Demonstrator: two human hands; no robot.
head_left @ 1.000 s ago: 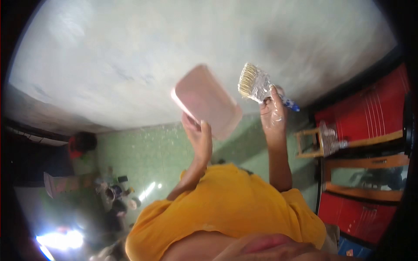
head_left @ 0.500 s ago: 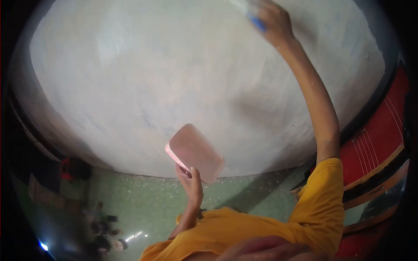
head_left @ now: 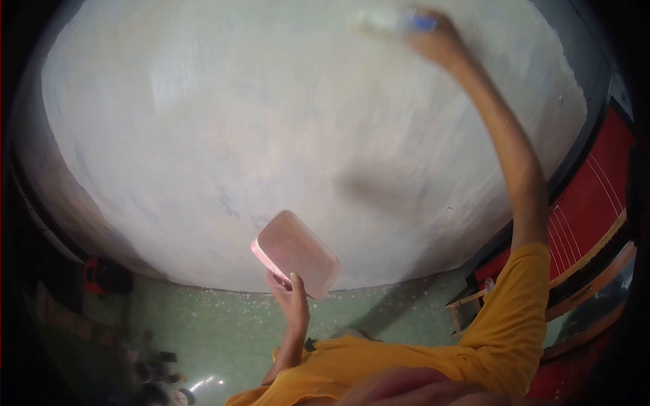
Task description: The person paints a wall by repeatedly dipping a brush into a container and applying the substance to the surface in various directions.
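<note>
A pale pink plastic tub (head_left: pixel 298 247), tilted with its broad side facing up, is gripped at its lower edge by my left hand (head_left: pixel 292 301), the thumb pressed along it. High against the whitish wall (head_left: pixel 257 122), my right hand (head_left: pixel 437 40) is closed round a brush (head_left: pixel 424 24) with a blue handle. The brush's pale end points left over the wall and is smeared by motion. My right arm is stretched far up, its shadow falling on the wall below.
White specks dot the green floor (head_left: pixel 217 311) along the wall's foot. A red and black object (head_left: pixel 101 276) sits at the lower left, near several small dark items (head_left: pixel 152 372). Red panelling (head_left: pixel 592 196) and a wood-framed piece (head_left: pixel 589 298) stand at right.
My right hand has swung slightly right, and the brush has turned from slanting to nearly level. The tub and left hand appear a little lower and further left in view.
</note>
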